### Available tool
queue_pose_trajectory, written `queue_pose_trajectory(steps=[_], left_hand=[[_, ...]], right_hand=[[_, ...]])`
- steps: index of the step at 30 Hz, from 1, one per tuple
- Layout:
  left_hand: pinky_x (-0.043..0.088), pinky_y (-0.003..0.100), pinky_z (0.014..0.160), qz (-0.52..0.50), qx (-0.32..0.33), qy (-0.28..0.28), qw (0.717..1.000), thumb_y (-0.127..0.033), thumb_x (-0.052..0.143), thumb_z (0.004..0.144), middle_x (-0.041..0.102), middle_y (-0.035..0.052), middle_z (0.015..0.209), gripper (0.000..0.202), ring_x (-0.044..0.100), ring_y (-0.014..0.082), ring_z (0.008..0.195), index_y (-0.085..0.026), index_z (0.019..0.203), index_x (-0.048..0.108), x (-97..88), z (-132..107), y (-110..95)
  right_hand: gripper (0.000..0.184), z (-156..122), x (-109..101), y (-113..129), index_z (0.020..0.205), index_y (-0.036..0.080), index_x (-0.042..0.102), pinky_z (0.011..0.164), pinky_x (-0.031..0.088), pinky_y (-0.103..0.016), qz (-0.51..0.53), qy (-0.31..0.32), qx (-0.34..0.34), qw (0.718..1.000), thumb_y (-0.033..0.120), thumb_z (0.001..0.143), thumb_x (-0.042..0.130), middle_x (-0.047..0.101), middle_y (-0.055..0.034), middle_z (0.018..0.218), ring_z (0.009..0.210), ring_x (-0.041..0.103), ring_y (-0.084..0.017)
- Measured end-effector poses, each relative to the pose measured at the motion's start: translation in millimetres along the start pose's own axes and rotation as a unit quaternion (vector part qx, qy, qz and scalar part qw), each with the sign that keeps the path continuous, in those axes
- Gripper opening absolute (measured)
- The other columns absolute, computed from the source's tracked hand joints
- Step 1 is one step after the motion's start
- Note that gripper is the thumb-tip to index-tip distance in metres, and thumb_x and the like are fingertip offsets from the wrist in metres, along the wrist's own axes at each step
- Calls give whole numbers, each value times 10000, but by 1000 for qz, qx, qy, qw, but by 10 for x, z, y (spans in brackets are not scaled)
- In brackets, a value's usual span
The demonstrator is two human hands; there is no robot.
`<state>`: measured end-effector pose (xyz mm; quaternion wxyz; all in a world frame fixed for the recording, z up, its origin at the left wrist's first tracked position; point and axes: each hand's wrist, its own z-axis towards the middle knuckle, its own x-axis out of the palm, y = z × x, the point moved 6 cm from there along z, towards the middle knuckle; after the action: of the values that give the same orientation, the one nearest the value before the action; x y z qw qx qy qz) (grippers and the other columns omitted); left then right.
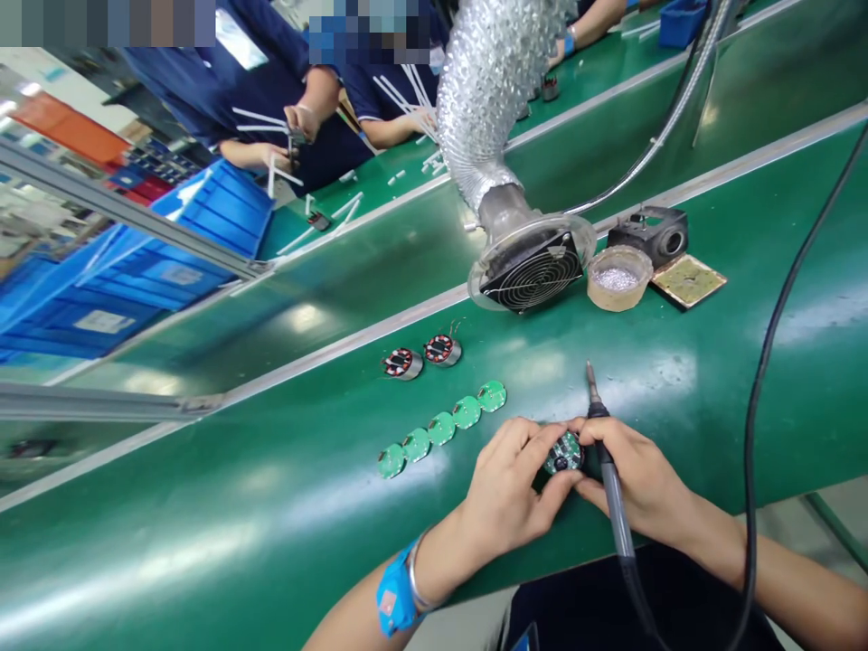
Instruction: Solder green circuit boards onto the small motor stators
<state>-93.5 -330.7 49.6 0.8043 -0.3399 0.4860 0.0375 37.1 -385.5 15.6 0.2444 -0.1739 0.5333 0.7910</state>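
Observation:
Between the fingertips of both hands sits a small round circuit board (564, 452), its dark components facing up; what lies beneath it is hidden. My left hand (515, 479) pinches it from the left, a blue strap and a metal bangle on that wrist. My right hand (634, 475) touches the board's right edge and also carries a soldering iron (614, 493), whose tip points away from me. Up and to the left, several green round circuit boards (442, 429) lie in a joined row. Behind them stand two motor stators (402, 363) with red and black windings.
A fume extractor (535, 271) on a silver duct hangs over the bench. Right of it are a tub of solder bits (618, 278), an iron stand (651, 233) and a sponge tray (690, 280). The iron's black cable (752, 407) loops at right. Co-workers and blue crates (136, 271) are across.

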Motion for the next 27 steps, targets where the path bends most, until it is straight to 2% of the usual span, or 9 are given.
queue_pose_trajectory(steps=[7,9,12,13,17,21,23,25,27], left_hand=[[554,362,723,17,-7,-9,1000,-347,609,894,668,93,964,388,607,208,836,-164,1233,564,83,-14,-22],[561,373,761,-17,-12,-4,1000,-403,659,862,677,91,986,483,624,212,865,-172,1270,545,63,-17,18],[569,393,839,-118,-41,10,992,-523,752,736,664,116,1096,807,640,224,960,-167,1391,442,4,-57,166],[572,388,846,-159,-62,18,985,-513,759,734,652,124,1130,811,645,220,974,-167,1395,442,-9,-82,235],[583,315,769,-267,-149,46,951,-307,629,890,688,99,1011,316,682,156,821,-158,1168,647,8,-188,467],[565,298,755,-285,-179,50,940,-297,653,863,730,75,914,207,678,156,771,-171,1013,717,66,-167,555],[557,261,639,-350,-263,81,895,-329,662,845,714,54,802,225,653,133,654,-149,974,703,165,-158,620],[515,211,513,-430,-353,115,823,-359,669,825,655,20,680,257,599,102,544,-120,920,661,272,-170,645],[471,177,444,-481,-400,139,768,-371,685,798,599,-4,617,272,565,91,510,-114,843,610,341,-176,613]], right_hand=[[221,-45,-1,77,1068,229,498,761,595,-326,-51,-19,-77,996,125,875,530,697,-52,899,923,686,-219],[237,-56,-9,106,1111,202,498,816,593,-358,-67,-32,-89,993,143,887,549,703,-97,995,997,681,-240],[291,-55,-24,139,1147,165,494,875,586,-381,-83,-49,-84,992,172,879,607,664,-175,1181,1078,669,-261],[296,-51,-26,147,1146,165,497,872,589,-376,-82,-50,-81,992,171,876,618,661,-178,1197,1076,673,-259],[315,-38,-19,146,1157,177,512,870,600,-369,-79,-37,-84,993,157,867,634,671,-152,1200,1065,681,-253],[366,-40,-25,121,1165,155,515,849,609,-357,-90,-32,-101,990,162,841,685,662,-172,1212,1061,682,-263],[360,-42,-23,115,1154,155,516,846,607,-349,-89,-33,-107,990,138,837,686,669,-172,1198,1057,684,-258],[354,-47,-19,117,1147,154,515,849,605,-347,-88,-36,-111,989,126,837,684,675,-172,1182,1048,687,-254],[349,-54,-14,119,1144,156,514,841,608,-345,-89,-39,-110,989,133,840,683,682,-168,1167,1027,695,-251]])
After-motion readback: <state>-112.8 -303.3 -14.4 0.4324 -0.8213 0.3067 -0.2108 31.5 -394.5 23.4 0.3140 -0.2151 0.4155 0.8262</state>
